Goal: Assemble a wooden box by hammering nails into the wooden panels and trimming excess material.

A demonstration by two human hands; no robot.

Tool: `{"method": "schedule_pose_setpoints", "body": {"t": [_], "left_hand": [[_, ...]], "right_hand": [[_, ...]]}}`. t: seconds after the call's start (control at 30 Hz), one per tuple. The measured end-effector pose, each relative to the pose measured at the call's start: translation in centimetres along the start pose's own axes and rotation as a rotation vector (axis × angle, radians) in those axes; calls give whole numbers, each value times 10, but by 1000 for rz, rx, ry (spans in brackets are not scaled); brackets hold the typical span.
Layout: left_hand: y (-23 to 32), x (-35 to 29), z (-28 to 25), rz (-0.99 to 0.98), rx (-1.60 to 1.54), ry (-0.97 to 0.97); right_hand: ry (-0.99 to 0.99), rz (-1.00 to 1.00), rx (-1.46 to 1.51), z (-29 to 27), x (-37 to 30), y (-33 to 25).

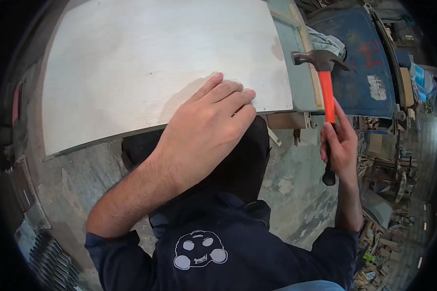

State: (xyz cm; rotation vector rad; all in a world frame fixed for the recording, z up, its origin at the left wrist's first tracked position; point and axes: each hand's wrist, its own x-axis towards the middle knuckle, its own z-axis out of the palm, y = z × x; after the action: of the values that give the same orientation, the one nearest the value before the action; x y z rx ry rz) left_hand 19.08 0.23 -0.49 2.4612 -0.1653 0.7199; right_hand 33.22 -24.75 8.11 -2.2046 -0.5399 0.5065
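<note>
A claw hammer (pixel 327 92) with a dark metal head and an orange and black handle is gripped in my right hand (pixel 341 149). It stands upright in the view, its head beyond the board's right edge and apart from the board. My left hand (pixel 211 121) lies palm down on a large pale board (pixel 131 63), close to its near edge. Its fingers are stretched out, slightly bent, over the surface; the thumb and the palm side are hidden. Tiny dark spots, perhaps nail heads, show near the board's near right corner.
Right of the board lies a wooden strip (pixel 314 77) on a grey-green surface. Farther right is a worn blue panel (pixel 361 63). Scrap wood (pixel 388 250) and clutter line the right side. Dark ridged pieces (pixel 53 262) sit at lower left on the concrete floor (pixel 296 194).
</note>
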Motion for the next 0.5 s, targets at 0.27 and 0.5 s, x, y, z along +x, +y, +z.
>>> {"method": "schedule_pose_setpoints", "body": {"t": [0.27,0.5], "left_hand": [[4,1,0,-24,67,-41],[1,2,-3,-24,87,-40]], "right_hand": [[-91,-571,-622,-14,-31,7],[10,-651,-615,-32,-51,-11]]}}
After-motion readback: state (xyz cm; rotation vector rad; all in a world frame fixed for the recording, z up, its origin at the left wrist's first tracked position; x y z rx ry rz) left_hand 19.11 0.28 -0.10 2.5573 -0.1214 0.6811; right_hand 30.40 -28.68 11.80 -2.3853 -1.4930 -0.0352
